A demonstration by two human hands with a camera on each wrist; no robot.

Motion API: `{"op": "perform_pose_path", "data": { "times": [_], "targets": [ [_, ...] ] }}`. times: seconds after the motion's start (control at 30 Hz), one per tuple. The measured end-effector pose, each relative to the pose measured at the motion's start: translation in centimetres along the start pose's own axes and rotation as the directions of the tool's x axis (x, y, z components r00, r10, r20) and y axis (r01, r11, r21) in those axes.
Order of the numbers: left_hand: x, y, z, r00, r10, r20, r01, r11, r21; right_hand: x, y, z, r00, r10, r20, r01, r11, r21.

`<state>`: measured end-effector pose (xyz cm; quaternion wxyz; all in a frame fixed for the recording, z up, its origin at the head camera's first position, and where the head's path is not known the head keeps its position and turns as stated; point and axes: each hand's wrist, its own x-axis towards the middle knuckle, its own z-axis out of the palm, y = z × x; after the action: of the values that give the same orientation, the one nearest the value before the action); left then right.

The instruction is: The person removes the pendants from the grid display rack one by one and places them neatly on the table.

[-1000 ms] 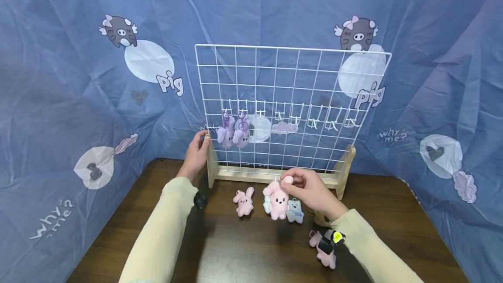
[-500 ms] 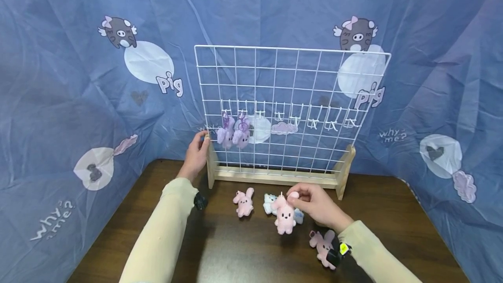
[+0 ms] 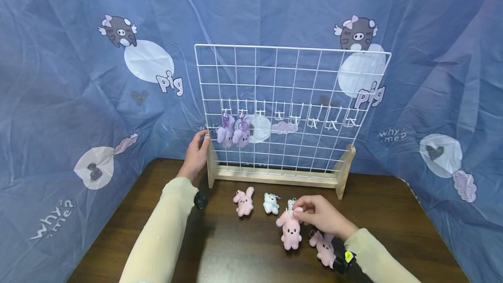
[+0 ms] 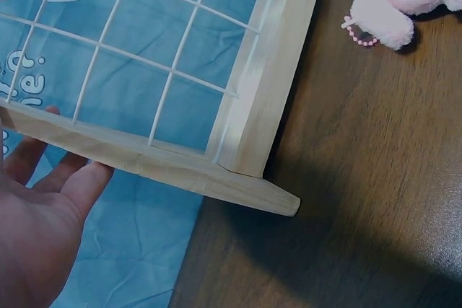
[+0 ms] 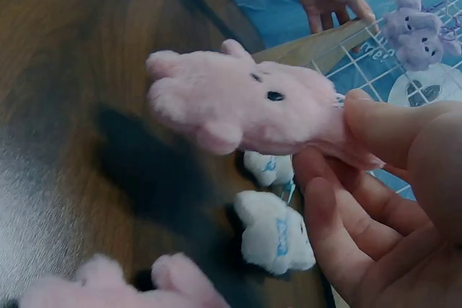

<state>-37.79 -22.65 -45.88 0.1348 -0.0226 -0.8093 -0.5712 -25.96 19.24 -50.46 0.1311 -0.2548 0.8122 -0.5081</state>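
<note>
Lower right of centre: my right hand [image 3: 324, 215] had its grip pinched on a pink toy [image 3: 291, 234] by the ear, raised off the tabletop [image 3: 243, 257]. Left of centre, my left hand [image 3: 195, 154] gripped the wooden post [image 3: 211, 168] of the rack [image 3: 275, 177]. Step in hand, I judged: positioning the toy. Next move called for a steady pinch; whether toward the hooks [image 3: 313, 123] or down, I couldn't tell.

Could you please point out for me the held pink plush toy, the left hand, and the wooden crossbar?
Held pink plush toy [image 3: 291, 233]: head view, on its face, at the nose.
Left hand [image 3: 195, 155]: head view, on the back of it.
Wooden crossbar [image 3: 275, 177]: head view, near the middle of its length.
</note>
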Motion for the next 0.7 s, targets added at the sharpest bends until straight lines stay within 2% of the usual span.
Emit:
{"op": "perform_pose_path", "data": {
  "times": [0.2,0.47,0.7],
  "targets": [
    [0.1,-0.2,0.0,1.0,0.007,-0.009,-0.007,1.0,0.001,-0.4,0.6,-0.1,0.999,-0.011,0.036,0.012,1.0,-0.029],
    [0.0,0.0,0.0,1.0,0.001,0.002,-0.001,1.0,0.006,-0.7,1.3,-0.1,0.997,-0.003,0.076,0.02,0.975,-0.222],
    [0.0,-0.1,0.0,1.0,0.008,0.004,-0.008,1.0,-0.001,-0.7,1.4,0.0,0.995,-0.035,0.095,0.061,0.956,-0.286]
  ]
}}
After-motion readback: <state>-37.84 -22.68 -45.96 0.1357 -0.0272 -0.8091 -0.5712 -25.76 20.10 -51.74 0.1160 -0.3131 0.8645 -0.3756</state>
